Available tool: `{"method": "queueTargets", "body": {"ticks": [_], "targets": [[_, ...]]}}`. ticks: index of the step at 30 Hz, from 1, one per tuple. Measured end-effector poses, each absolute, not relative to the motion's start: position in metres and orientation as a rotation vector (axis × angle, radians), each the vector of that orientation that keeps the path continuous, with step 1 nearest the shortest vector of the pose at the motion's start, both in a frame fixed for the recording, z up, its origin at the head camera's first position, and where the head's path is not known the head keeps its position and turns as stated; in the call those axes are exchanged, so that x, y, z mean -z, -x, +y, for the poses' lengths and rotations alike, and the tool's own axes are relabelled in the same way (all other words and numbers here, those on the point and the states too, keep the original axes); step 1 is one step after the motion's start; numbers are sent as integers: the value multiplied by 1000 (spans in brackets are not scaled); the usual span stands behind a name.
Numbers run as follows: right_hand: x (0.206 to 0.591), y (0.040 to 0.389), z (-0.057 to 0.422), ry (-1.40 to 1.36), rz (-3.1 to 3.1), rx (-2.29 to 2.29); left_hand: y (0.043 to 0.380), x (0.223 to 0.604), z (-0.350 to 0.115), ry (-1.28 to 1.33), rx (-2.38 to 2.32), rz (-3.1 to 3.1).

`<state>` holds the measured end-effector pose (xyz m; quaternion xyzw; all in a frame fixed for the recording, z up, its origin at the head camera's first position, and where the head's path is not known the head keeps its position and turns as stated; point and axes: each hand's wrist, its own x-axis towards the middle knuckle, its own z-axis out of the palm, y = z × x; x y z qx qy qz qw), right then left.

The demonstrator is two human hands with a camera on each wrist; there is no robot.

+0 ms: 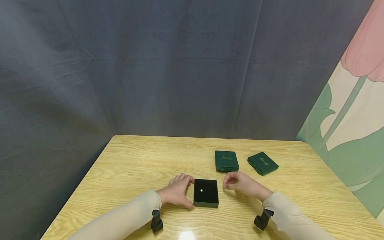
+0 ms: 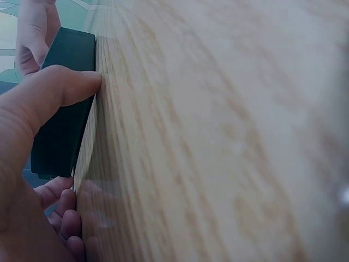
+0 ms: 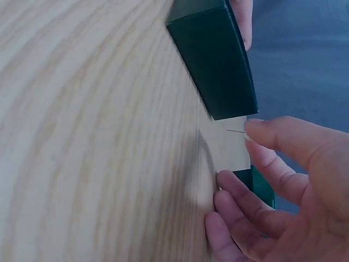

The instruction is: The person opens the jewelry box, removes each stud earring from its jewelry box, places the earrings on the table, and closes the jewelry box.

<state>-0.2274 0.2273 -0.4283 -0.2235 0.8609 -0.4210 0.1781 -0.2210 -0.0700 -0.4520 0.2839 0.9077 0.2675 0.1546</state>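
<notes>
A small open jewelry box (image 1: pixel 206 204) sits on the table, its black padded inside facing up. One white pearl stud (image 1: pixel 201 190) shows on the padding, left of centre. My left hand (image 1: pixel 177 191) holds the box by its left side, thumb at the near corner and fingers at the far one. In the left wrist view the thumb lies across the green box wall (image 2: pixel 62 131). Just right of the box, my right hand (image 1: pixel 240 184) pinches a pearl stud earring (image 3: pixel 248 136) between thumb and index finger. Its thin metal pin sticks out toward the box; the other fingers are loosely bent.
Behind the right hand lies a green square case (image 1: pixel 226 160) with gold lettering. A similar green case (image 1: pixel 263 163) lies turned at an angle farther right. The wooden table (image 1: pixel 144 156) ends at a dark curtain (image 1: pixel 180 83) at the back.
</notes>
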Motion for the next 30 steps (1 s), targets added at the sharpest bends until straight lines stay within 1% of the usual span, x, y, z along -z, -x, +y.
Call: {"method": "queueTargets", "body": {"ticks": [11,23,30], "targets": [[435,229,225,680,2515,1118,221,453,-70,-814,-767,2600],[441,228,222,639,2574,1077,220,451,-70,-814,-766,2597],[439,226,220,664,2621,1050,221,452,-70,-817,-764,2599]]}}
